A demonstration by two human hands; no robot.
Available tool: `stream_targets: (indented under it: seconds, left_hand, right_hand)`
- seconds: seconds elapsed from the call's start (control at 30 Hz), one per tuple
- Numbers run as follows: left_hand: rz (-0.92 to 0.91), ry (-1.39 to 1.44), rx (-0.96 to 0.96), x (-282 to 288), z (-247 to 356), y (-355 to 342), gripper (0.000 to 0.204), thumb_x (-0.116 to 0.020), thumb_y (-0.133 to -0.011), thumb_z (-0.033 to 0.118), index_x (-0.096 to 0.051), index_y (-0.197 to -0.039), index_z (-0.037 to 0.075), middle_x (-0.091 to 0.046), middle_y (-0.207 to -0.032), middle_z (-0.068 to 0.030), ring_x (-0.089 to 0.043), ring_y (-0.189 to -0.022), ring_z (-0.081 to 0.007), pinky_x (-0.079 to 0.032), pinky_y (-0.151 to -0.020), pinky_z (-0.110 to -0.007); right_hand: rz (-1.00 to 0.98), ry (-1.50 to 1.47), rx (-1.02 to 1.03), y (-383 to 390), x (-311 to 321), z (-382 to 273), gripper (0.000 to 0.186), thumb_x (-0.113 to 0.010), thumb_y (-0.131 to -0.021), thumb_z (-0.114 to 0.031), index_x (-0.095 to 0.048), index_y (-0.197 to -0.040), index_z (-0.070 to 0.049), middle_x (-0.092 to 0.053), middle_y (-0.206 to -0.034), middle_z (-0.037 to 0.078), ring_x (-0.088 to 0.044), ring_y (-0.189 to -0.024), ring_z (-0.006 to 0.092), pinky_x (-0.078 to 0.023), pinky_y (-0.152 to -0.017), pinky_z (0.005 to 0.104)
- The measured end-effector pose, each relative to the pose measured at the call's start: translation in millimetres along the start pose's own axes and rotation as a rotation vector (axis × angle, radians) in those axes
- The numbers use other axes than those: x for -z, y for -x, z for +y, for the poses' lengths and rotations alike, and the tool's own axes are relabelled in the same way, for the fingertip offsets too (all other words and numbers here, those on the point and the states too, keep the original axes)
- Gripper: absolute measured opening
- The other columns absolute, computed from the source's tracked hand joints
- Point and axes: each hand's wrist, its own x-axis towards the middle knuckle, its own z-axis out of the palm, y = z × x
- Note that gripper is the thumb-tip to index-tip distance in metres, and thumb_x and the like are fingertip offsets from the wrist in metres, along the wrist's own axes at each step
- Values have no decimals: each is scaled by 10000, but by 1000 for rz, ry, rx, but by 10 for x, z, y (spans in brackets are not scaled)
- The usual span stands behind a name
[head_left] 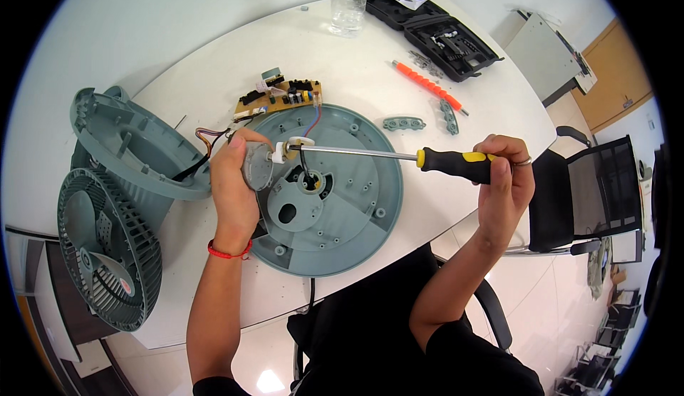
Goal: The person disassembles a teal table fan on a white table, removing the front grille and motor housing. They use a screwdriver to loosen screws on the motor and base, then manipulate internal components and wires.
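My left hand (234, 182), with a red cord at the wrist, grips a small round metal motor (258, 167) with a white plastic piece (278, 152) on its shaft side. In my right hand (507, 175) is a screwdriver (456, 164) with a black and yellow handle. Its long shaft lies level, and the tip meets the white piece. Beneath both sits a round grey-green fan base (356, 211), underside up, with a cable through its central hole. A circuit board (281, 97) with attached wires rests at the base's far left edge.
To the left lie a grey-green fan housing (142, 147) and a fan head with grille (107, 253). Farther back are a water bottle (348, 4), a black tool case (456, 47), an orange-handled tool (427, 86), loose screws (425, 63) and two small grey brackets (404, 123).
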Motion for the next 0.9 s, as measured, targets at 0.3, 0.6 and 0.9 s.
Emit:
stream_targets:
  seconds: [0.3,0.6,0.9]
  left_hand:
    - [-2,115,185,52,-8,15,483,-334,-1023,424,-616,-882,57,-578,-777,-21,-489,-666,-111,-356,-597,-260]
    - [30,17,95,-18,19,13,490,-319,-1028,444,-623,-909,78,-579,-743,2,-483,-617,-79,-326,-522,-245]
    - [40,-15,92,-49,76,32,467,-315,-1043,347,-611,-843,45,-499,-709,31,-402,-639,-62,-310,-567,-240]
  right_hand:
    - [0,26,-3,-21,-103,-73,353,-549,-1007,-319,-605,-1128,8,-493,-728,-17,-439,-647,57,-358,-624,188]
    - [-12,-95,-1,0,-41,-18,313,-729,-900,-196,-571,-1090,-4,-570,-919,22,-528,-826,67,-416,-744,179]
    - [-15,-247,-163,1,-53,-52,293,-632,-965,-290,-546,-1046,-22,-580,-818,23,-489,-645,50,-373,-553,166]
